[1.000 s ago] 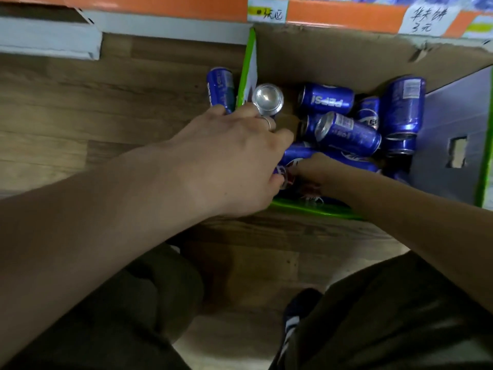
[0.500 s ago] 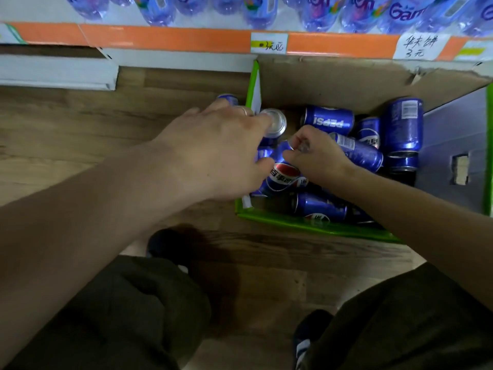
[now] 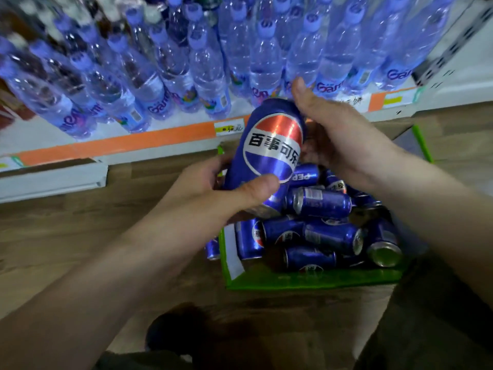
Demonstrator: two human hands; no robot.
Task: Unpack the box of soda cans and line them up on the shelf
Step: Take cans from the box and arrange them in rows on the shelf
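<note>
At frame centre we hold a blue aluminium Pepsi can [image 3: 269,153] above the green-edged cardboard box [image 3: 306,283]. Left hand [image 3: 213,190] fingers wrap its base; right hand [image 3: 338,129] fingers curl behind. Probably full: heavy, slick, dentable; grip mid-body.

You see a blue can [image 3: 269,153] with a red, white and blue roundel above a green-edged box [image 3: 306,283].
</note>
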